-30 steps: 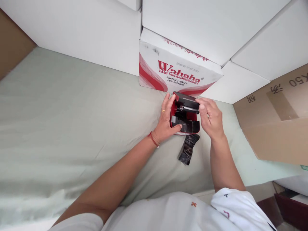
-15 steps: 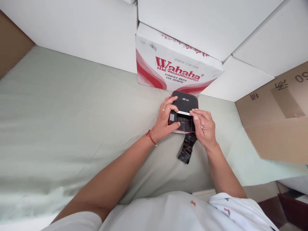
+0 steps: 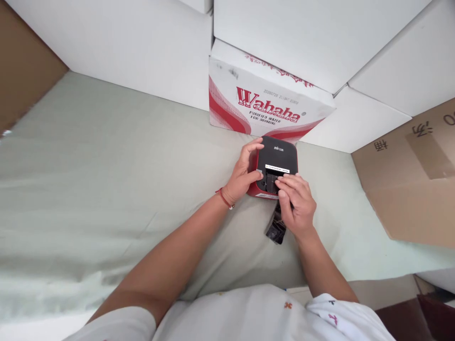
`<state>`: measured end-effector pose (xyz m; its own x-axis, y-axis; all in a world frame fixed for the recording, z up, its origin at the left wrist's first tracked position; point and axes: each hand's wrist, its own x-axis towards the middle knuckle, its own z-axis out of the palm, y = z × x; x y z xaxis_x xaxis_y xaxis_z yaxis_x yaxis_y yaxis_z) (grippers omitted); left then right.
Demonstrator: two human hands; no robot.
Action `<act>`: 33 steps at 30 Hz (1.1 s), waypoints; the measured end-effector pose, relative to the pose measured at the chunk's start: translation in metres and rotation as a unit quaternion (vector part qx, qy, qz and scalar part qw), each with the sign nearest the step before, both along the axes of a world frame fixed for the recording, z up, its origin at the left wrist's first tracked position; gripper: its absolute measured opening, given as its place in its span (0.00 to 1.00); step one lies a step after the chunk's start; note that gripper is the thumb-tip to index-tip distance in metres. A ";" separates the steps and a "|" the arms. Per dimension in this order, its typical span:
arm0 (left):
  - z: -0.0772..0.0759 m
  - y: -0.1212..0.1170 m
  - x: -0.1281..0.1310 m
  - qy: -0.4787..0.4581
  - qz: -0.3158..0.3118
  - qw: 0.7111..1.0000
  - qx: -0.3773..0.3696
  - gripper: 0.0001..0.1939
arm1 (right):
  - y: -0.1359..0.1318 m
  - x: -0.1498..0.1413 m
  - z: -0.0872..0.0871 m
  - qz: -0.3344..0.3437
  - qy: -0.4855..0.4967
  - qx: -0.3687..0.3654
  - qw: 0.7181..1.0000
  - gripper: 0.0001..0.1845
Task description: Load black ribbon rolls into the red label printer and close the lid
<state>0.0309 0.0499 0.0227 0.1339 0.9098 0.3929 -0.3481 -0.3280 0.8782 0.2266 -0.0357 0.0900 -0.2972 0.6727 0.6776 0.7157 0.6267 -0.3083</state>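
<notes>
A small black-and-red box-shaped device (image 3: 279, 154), rounded at the corners, rests on the green cloth. Along its left side is my left hand (image 3: 241, 177), with the fingers on the far left edge and the thumb on the front part near a grey patch. My right hand (image 3: 297, 201) is closed at the front right, fingertips touching the dark recess (image 3: 271, 182) below a white printed label (image 3: 277, 168). What lies between those fingertips is hidden. A shiny black strip (image 3: 276, 229) hangs from the device's front toward me, partly under my right hand.
A white-and-red Wahaha water carton (image 3: 263, 102) stands right behind the device. Large white boxes (image 3: 142, 47) line the back. Brown cardboard boxes stand at the right (image 3: 408, 189) and far left (image 3: 28, 61). A pale green cloth (image 3: 117, 156) covers the surface.
My right hand has moved slightly toward me and left, from the label's right end onto the recess. My left thumb has drawn back from the recess to its left side.
</notes>
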 end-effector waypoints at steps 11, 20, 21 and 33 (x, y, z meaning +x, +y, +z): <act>-0.008 0.005 0.000 -0.065 -0.020 0.992 -0.106 0.55 | -0.008 -0.006 -0.003 0.048 0.010 0.025 0.998 0.26; -0.019 0.004 -0.006 -0.047 -0.046 0.991 -0.113 0.60 | -0.004 -0.003 0.014 0.068 0.012 -0.007 0.998 0.15; -0.019 0.003 -0.005 -0.051 -0.047 0.991 -0.114 0.59 | -0.001 -0.001 0.021 0.074 0.017 -0.027 0.997 0.13; -0.003 -0.004 0.007 -0.129 -0.034 0.975 -0.177 0.43 | 0.113 0.003 0.056 -0.055 -0.294 -0.272 0.915 0.15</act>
<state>0.0374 0.0454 0.0201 0.1363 0.9870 0.0851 -0.5828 0.0104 0.8126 0.2291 0.0774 0.1460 -0.4131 0.9104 -0.0213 0.9073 0.4095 -0.0958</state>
